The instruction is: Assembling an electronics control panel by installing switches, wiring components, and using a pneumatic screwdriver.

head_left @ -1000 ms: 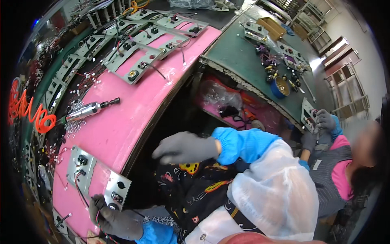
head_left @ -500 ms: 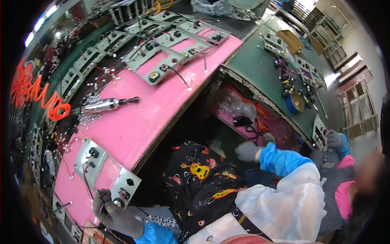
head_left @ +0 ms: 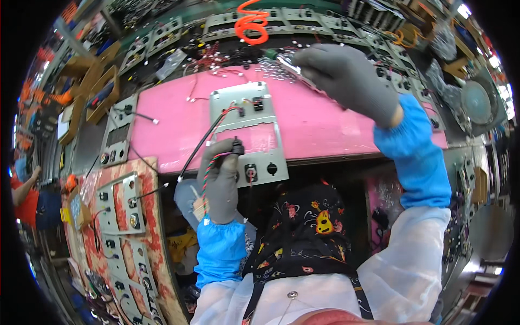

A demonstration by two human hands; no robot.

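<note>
A grey metal panel [head_left: 223,108] with cut-outs, black sockets and wires lies on the pink table surface before me. At its near left corner, my gloved left hand [head_left: 219,181] is closed around a black cylindrical fitting [head_left: 237,147] with twisted red and green wires. A black cable [head_left: 197,151] runs from the panel down past that hand. To the right and farther back, my gloved right hand [head_left: 349,78] is wrapped over a silver power screwdriver [head_left: 290,65] with a green end. The hand hides most of the tool.
An orange coiled hose [head_left: 252,27] hangs behind the table. Small metal pieces [head_left: 275,71] and red wires [head_left: 216,70] lie along the far edge. More panels [head_left: 120,203] rest on a red-stained board [head_left: 154,227] at left. Further panels line the back.
My view has swung left toward the bench. My right hand has come from beside my body to the screwdriver and gripped it. The left hand stays at the panel's near corner.
</note>
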